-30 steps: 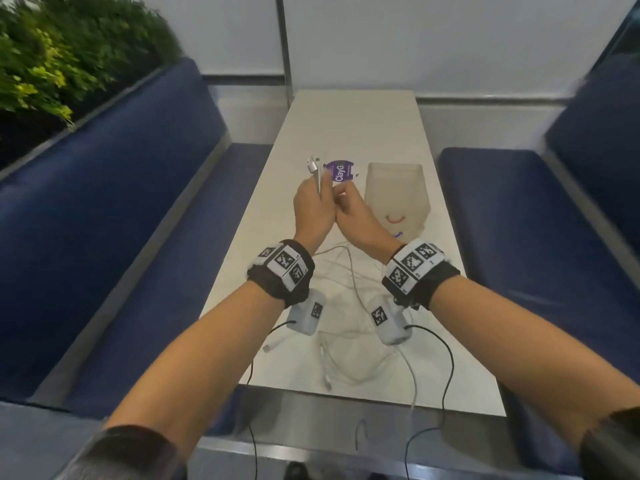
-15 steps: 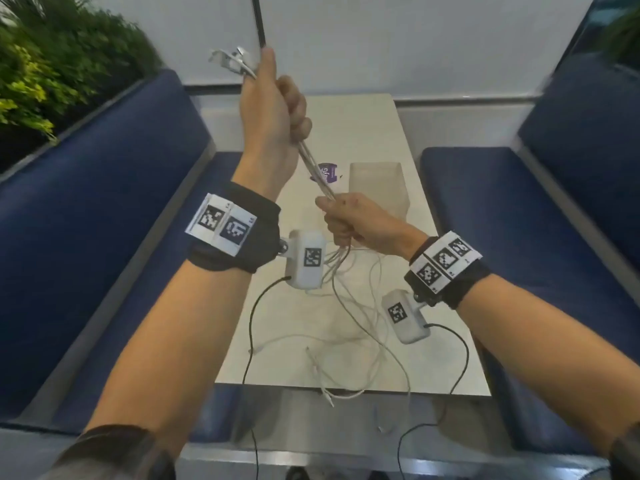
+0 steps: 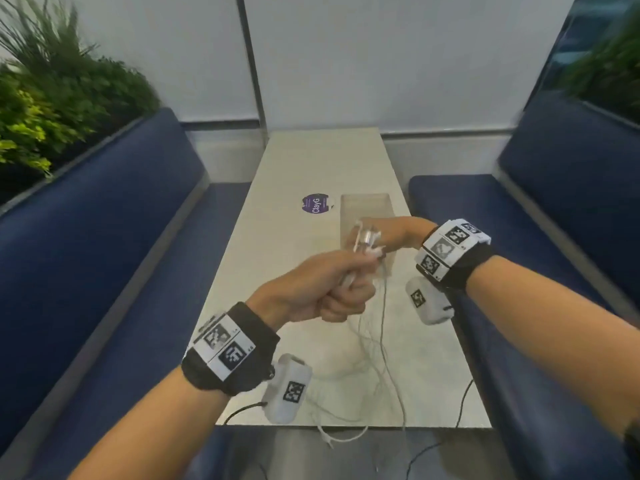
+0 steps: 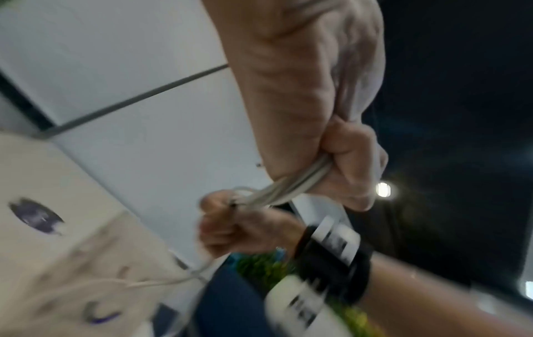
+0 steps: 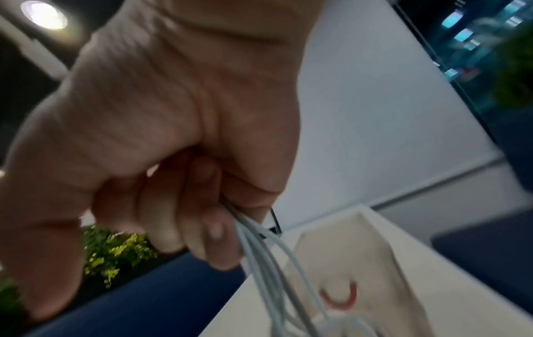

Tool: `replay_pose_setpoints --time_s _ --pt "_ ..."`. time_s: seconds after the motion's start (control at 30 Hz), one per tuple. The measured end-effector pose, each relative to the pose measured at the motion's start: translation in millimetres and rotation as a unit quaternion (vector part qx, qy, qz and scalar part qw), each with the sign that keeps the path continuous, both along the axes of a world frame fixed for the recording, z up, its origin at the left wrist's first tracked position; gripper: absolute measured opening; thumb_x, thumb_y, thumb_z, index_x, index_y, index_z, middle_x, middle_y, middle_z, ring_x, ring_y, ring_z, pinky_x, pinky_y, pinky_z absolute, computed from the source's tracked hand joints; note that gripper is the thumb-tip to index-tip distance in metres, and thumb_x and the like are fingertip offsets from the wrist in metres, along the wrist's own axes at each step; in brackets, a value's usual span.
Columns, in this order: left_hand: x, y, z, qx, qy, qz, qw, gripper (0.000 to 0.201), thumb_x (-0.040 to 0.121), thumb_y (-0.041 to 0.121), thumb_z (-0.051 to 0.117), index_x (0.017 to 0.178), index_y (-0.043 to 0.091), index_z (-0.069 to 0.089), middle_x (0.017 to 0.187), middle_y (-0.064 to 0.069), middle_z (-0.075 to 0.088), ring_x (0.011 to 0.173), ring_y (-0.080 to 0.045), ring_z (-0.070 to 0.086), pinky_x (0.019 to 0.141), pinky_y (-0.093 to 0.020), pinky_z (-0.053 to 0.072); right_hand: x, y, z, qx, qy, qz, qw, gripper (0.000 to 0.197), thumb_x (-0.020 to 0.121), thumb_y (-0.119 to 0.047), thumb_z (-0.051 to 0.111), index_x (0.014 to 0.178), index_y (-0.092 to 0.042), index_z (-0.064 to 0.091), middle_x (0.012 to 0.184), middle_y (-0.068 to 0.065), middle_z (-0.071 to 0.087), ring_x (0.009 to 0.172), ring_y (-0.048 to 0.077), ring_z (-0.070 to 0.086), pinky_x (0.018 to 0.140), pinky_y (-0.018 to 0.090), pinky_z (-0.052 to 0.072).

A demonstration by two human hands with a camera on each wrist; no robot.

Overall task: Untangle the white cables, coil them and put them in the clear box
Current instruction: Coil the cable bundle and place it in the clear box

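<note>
Cables first: I see the white cables (image 3: 372, 327) gathered into a bundle held between my two hands above the pale table (image 3: 311, 161), with the loose rest trailing down in a tangle onto the near end of the tabletop and one loop hanging over its near edge. My left hand (image 3: 318, 292) is a fist curled tight around the bundle; from the left wrist view several strands run side by side out of that fist toward the other hand. My right hand (image 3: 391, 233) sits just beyond it, fingers curled and pinching the far end of the same bundle, where the plugs stick up; from the right wrist view the strands leave under the fingertips (image 5: 215, 230) and drop away below. Both hands are close together, nearly touching. The clear box (image 3: 367, 206) stands on the table directly behind my right hand, open at the top, with something red and curved lying in its bottom; I cannot tell what it is. A round purple sticker (image 3: 316, 203) lies on the table just left of the box. Blue benches (image 3: 104, 216) flank the table on both sides.
</note>
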State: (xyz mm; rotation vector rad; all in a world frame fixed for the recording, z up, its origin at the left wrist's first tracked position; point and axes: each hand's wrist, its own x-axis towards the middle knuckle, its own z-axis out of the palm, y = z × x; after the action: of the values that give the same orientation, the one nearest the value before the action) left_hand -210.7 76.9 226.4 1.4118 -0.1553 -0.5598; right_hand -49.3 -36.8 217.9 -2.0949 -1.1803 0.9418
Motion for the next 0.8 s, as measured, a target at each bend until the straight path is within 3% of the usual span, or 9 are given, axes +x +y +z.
replay_pose_setpoints --time_s 0.07,0.13,0.23,0.33,0.47,0.6,0.67,0.73,0.8 --pt "-1 6 -25 0.18 -0.022 0.03 0.983 0.03 0.104 0.045 0.04 0.079 0.028 0.039 0.056 0.003 0.028 0.047 -0.011 0.019 0.037 -0.019 0.017 3 -2 16 -0.08 -0.048 0.053 0.994 0.016 0.074 -0.023 0.068 0.059 -0.022 0.063 0.053 -0.005 0.047 0.052 0.017 0.039 0.048 0.026 0.037" --pt "4 15 -43 0.327 -0.075 0.096 0.937 0.025 0.103 0.048 0.038 0.09 0.03 0.048 0.064 -0.001 0.039 0.051 -0.013 0.032 0.043 -0.026 0.031 7 0 21 -0.094 -0.026 0.05 0.994 0.018 0.09 -0.013 0.061 0.073 -0.014 0.064 0.058 0.0 0.046 0.049 0.015 0.037 0.045 0.025 0.033" --pt "24 26 -63 0.42 -0.168 0.222 0.864 0.03 0.105 0.044 0.032 0.111 0.023 0.052 0.08 -0.009 0.057 0.073 -0.028 0.057 0.069 -0.039 0.048 -1 8 23 -0.011 0.045 0.005 0.999 0.007 0.098 -0.006 0.049 0.099 -0.005 0.056 0.068 0.005 0.047 0.043 0.011 0.041 0.047 0.029 0.035" --pt "43 26 -61 0.215 -0.14 0.392 0.884 0.026 0.106 0.03 0.036 0.083 0.024 0.047 0.064 0.002 0.044 0.054 -0.016 0.039 0.051 -0.027 0.032 -12 15 12 0.127 0.084 -0.098 0.983 0.022 0.101 -0.017 0.051 0.119 -0.011 0.042 0.067 0.006 0.051 0.041 0.012 0.043 0.04 0.024 0.037" --pt "61 34 -26 -0.137 -0.076 0.474 0.867 0.031 0.095 0.026 0.041 0.066 0.018 0.045 0.054 0.002 0.041 0.048 -0.013 0.032 0.05 -0.028 0.025 -41 26 -27 0.203 0.104 -0.165 0.96 0.031 0.101 -0.046 0.042 0.094 -0.016 0.038 0.059 -0.005 0.04 0.047 0.01 0.032 0.045 0.024 0.032" --pt "82 37 11 -0.158 -0.121 0.495 0.846 0.028 0.096 0.027 0.053 0.071 0.016 0.047 0.061 0.001 0.044 0.052 -0.013 0.042 0.054 -0.028 0.039 -71 35 -53 0.232 0.161 -0.177 0.943 0.035 0.105 -0.039 0.035 0.076 -0.019 0.032 0.061 -0.003 0.028 0.048 0.011 0.027 0.045 0.025 0.031" --pt "83 30 28 -0.151 -0.16 0.438 0.871 0.037 0.103 0.034 0.047 0.07 0.016 0.045 0.059 0.003 0.041 0.051 -0.012 0.044 0.058 -0.029 0.043 -70 35 -56 0.229 0.196 -0.177 0.937 0.042 0.102 -0.042 0.042 0.068 -0.022 0.028 0.06 -0.003 0.022 0.047 0.011 0.02 0.043 0.023 0.026" --pt "69 22 46 -0.207 -0.164 0.29 0.92 0.04 0.104 0.038 0.04 0.07 0.017 0.04 0.06 0.001 0.035 0.051 -0.014 0.039 0.051 -0.027 0.044 -64 30 -54 0.197 0.157 -0.187 0.95 0.048 0.097 -0.042 0.054 0.064 -0.023 0.025 0.058 -0.001 0.021 0.046 0.012 0.021 0.044 0.023 0.025" --pt "48 18 56 -0.176 -0.124 0.142 0.966 0.04 0.104 0.039 0.036 0.07 0.019 0.038 0.053 0.004 0.032 0.043 -0.01 0.027 0.038 -0.022 0.026 -57 20 -46 0.142 0.103 -0.18 0.968 0.046 0.091 -0.039 0.066 0.062 -0.019 0.036 0.055 0.003 0.029 0.042 0.013 0.029 0.043 0.024 0.032"
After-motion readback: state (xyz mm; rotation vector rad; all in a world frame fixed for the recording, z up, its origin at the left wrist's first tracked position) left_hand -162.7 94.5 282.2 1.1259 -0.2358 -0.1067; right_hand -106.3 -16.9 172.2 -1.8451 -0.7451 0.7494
